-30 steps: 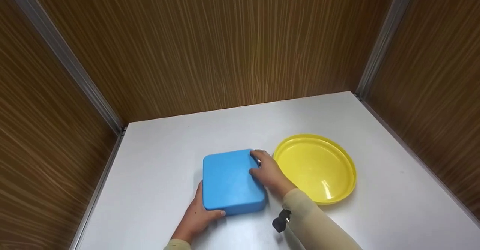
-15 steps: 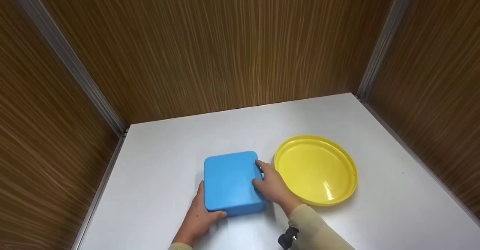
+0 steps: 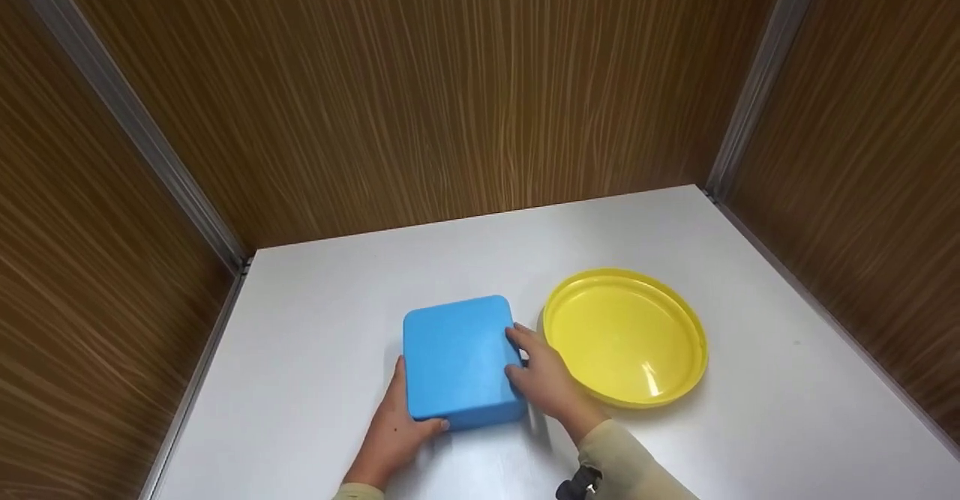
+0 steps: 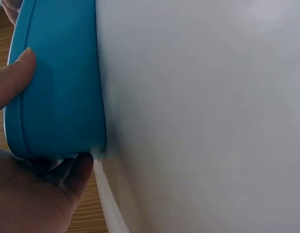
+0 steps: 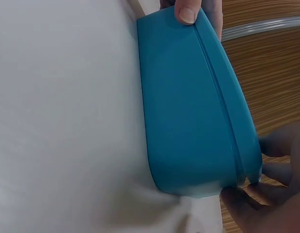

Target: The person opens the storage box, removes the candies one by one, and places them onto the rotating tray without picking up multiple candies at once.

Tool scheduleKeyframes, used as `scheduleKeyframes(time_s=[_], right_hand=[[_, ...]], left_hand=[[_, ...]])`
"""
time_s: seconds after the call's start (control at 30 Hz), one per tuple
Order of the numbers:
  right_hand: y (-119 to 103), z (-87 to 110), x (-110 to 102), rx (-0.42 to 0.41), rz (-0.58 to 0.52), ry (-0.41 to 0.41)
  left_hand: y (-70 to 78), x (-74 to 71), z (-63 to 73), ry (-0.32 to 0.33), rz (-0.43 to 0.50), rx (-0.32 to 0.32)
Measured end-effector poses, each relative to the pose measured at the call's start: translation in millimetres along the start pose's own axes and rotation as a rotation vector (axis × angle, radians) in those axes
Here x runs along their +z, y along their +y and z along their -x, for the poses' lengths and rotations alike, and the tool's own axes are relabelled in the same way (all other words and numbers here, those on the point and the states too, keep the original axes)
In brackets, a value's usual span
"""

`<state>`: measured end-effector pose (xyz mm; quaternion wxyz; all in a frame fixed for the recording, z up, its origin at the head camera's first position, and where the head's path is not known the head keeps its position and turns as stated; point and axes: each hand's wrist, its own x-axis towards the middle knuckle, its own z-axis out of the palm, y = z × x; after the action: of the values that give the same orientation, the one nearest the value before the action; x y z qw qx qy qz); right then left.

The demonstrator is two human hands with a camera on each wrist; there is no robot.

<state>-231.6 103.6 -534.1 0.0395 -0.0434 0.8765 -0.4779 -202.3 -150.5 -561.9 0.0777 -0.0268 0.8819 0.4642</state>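
A blue lidded box (image 3: pixel 459 357) with rounded corners sits on the white table. At its near left corner my left hand (image 3: pixel 395 429) grips it, thumb on the front wall and fingers along the left side. My right hand (image 3: pixel 551 384) is at the right side, its fingertips on the lid's edge. In the right wrist view, the right fingers (image 5: pixel 273 191) curl at the box end, around the seam under the lid (image 5: pixel 234 111). The left thumb (image 4: pixel 19 75) presses near that seam in the left wrist view. What the box contains is hidden.
A round yellow plate-like dish (image 3: pixel 622 339) with a raised rim lies just right of my right hand. Wood-patterned panels (image 3: pixel 487 88) stand behind the table (image 3: pixel 337 297) and on both sides. A black device (image 3: pixel 577 483) is on my right wrist.
My right hand has slid towards me along the box's right edge, from near the far corner to about mid-side. My left hand keeps its grip, and the lid remains on.
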Motion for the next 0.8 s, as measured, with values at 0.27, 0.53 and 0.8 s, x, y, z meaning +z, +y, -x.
scheduleKeyframes(time_s=[0.27,0.53,0.8], right_hand=[[-4,3.9,3,-0.024,0.037,0.06],[-20,10.7,3,-0.063,-0.025,0.136],[-38,17.7,9,-0.088,-0.098,0.067]], left_hand=[[5.4,-1.9,3.5,0.0,0.004,-0.012],[14.8,-15.2,10.7,0.01,-0.013,0.022],[15.6,-43.9,20.1,0.034,0.01,-0.045]])
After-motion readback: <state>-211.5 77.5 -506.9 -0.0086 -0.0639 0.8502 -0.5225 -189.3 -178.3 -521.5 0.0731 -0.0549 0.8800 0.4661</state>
